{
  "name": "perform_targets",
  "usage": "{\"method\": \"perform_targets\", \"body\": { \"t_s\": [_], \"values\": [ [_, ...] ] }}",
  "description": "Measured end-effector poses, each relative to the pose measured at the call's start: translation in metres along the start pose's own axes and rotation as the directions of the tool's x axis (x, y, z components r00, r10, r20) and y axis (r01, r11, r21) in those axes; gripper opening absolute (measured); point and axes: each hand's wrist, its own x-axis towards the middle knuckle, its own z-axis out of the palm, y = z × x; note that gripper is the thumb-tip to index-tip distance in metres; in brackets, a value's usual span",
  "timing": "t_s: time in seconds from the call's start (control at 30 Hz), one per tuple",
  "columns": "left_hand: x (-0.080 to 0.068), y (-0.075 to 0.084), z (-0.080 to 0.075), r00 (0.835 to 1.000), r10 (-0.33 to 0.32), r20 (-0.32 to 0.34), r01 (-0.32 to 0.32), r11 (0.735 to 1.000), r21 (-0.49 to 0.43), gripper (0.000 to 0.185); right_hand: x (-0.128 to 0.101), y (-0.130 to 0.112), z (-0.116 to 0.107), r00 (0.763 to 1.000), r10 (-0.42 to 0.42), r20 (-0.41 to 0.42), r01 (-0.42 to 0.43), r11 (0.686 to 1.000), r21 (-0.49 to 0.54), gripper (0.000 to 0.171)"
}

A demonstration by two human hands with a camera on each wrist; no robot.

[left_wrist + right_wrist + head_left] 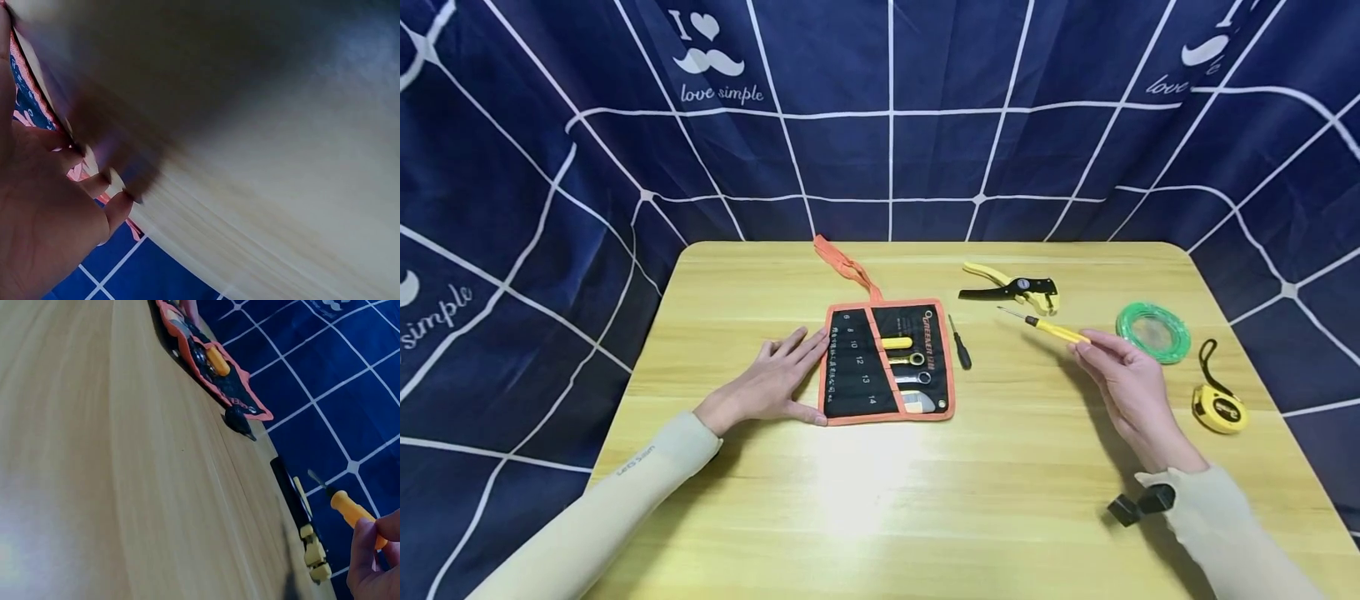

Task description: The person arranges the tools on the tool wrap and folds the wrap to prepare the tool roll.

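Observation:
My right hand [1126, 385] pinches a yellow-handled screwdriver [1054, 328] by its handle end, blade pointing left above the table. In the right wrist view its yellow handle [351, 509] shows between thumb and fingers. My left hand [778, 377] lies with fingers spread along the left edge of a black tool pouch [857, 367] with orange trim. Tucked in the pouch's slanted pocket are a yellow handle [897, 342], two wrenches [907, 359] and a utility knife [917, 402]. Just right of the pouch lies a small black screwdriver [960, 346].
Black-and-yellow wire strippers [1018, 287] lie toward the back. A green coil of wire [1153, 332] and a yellow tape measure [1220, 408] with a black strap are at the right. The pouch's orange tie [847, 265] trails to the back. A blue curtain [850, 158] surrounds the table.

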Motion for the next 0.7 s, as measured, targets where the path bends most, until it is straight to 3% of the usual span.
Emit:
{"method": "perform_targets", "body": {
  "t_s": [0.7],
  "values": [
    [0.000, 0.000, 0.004, 1.000, -0.002, -0.006, 0.002, 1.000, 0.007, 0.125, 0.039, 0.023, 0.044, 1.000, -0.014, 0.000, 0.014, 0.999, -0.052, 0.018]
  ]
}}
